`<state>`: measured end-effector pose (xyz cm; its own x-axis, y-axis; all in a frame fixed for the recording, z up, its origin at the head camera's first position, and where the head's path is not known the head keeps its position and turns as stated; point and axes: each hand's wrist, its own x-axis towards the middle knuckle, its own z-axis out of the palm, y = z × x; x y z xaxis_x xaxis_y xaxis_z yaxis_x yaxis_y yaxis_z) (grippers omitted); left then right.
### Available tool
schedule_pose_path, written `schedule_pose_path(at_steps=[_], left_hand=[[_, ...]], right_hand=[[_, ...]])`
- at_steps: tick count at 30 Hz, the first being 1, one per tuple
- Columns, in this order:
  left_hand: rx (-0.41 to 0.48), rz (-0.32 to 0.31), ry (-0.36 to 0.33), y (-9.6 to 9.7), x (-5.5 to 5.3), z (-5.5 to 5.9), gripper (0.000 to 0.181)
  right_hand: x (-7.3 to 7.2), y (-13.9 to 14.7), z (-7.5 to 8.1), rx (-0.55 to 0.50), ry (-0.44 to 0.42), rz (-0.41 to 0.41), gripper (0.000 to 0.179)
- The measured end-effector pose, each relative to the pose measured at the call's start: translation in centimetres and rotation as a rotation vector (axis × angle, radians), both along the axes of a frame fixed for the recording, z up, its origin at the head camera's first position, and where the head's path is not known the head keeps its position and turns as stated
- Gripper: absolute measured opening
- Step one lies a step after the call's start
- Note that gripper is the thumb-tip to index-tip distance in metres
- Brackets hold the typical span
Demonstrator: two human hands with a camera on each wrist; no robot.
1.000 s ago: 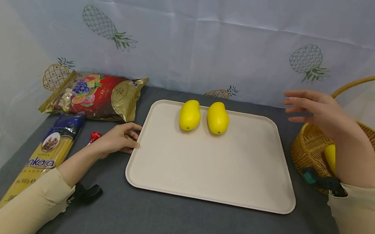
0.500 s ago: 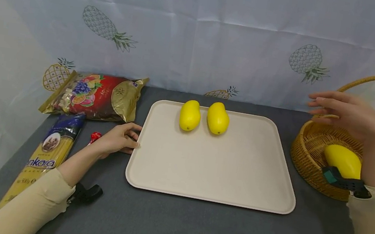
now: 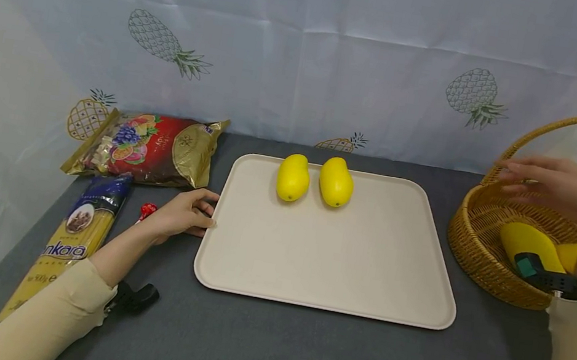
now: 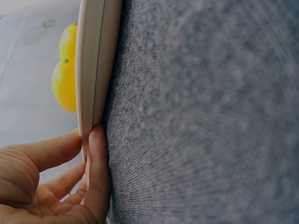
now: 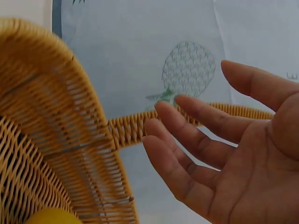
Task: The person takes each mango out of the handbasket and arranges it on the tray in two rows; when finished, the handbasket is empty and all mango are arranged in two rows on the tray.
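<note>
A cream tray (image 3: 325, 272) lies on the grey table with two yellow mangoes (image 3: 293, 177) (image 3: 335, 181) side by side near its far edge. My left hand (image 3: 184, 214) rests at the tray's left rim (image 4: 91, 74), thumb and fingers touching it. My right hand (image 3: 557, 183) hovers with fingers spread and empty over a wicker basket (image 3: 484, 259) at the right, near its handle (image 5: 135, 128). Two more yellow mangoes (image 3: 528, 244) lie in the basket, partly hidden by my wrist.
A red snack bag (image 3: 145, 146) and a spaghetti packet (image 3: 73, 235) lie left of the tray, with a small red candy (image 3: 147, 210) beside my left hand. A pineapple-print cloth (image 3: 307, 52) hangs behind the table.
My right hand has moved right, from above the tray's far right corner to over the basket. The left hand has stayed at the tray's rim.
</note>
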<state>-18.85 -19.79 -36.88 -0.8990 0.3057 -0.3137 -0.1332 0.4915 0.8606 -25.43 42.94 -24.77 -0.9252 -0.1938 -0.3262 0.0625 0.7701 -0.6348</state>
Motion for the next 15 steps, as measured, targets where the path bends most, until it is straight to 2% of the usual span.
schedule_pose_path(at_steps=[8,15], left_hand=[[0.015,-0.009,-0.001,0.2,0.0,0.1,0.061],[0.01,-0.003,-0.005,0.2,0.1,0.2,0.06]], right_hand=[[0.0,3.5,-1.3,0.058,-0.07,-0.085,0.081],[0.2,5.7,-2.3,0.19,-0.098,-0.096,0.088]])
